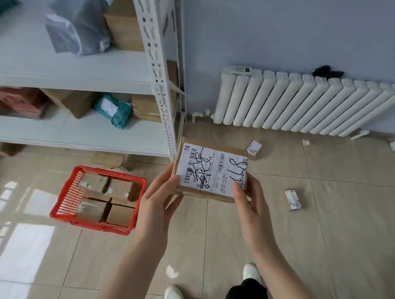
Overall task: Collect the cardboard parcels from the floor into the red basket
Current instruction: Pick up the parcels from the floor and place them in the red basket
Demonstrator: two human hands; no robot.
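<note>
So, both hands are on this one. My left hand (158, 198) grips the near-left edge of the cardboard parcel (210, 169), thumb on top. My right hand (248, 199) pinches the near-right corner, with the thumb pressed on the white shipping label. The parcel is up in the air between them, label facing me, not in the basket yet.

The red basket (64, 201) sits on the floor off to the left of my left hand. My tip for this bit is to swing the parcel left with both hands and keep it level. Then lower it flat onto the boxes already in there rather than dropping it. The bottom layer looks pretty much full, so a tilted box could slide over the rim.

Counts:
- One parcel in hand.
- At least four cardboard boxes in the basket, maybe a fifth on edge at the side nearest my hand. Hard to tell.
- Two left on the floor: the first small parcel (254, 147) just beyond my right hand, and the second small parcel (292, 199) out to its right.
- One tiny scrap farther out, too small to make out.
- One flat cardboard box (109, 158) under the white shelving (157, 82), beyond my left hand.
- One radiator (304, 101), well beyond my right.
</note>
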